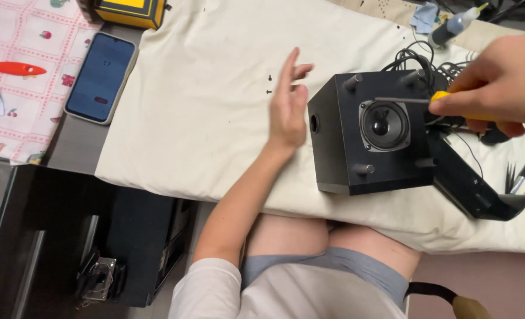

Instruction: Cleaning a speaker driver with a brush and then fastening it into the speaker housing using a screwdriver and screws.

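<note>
On the cream cloth-covered table, near its middle, the left hand is raised edge-on, fingers spread & loose, clamped on nothing, just beside the left face of the black box-shaped speaker cabinet but can't tell if it touches. The right hand, top right, is closed round the yellow handle of a screwdriver; its thin metal shaft runs left, w/ the tip above the cabinet's upper edge, near the round grey speaker cone set in the cabinet's upward-facing side. Short round pegs stand at the corners of that face. Just right of the cabinet lies a detached black plastic panel, tilted, one end touching the cabinet. Behind the cabinet, a tangle of black cables. Two small dark screws lie on the cloth left of the left hand, slightly apart from it. Further left, off the cloth, a dark-screened smartphone lies flat on the grey table edge, next to a pink-checked fruit-print cloth w/ an orange-red handled tool on it. A yellow & black box sits at the top edge. At top right, a small bottle w/ a yellow nozzle & a blue rag.
</note>
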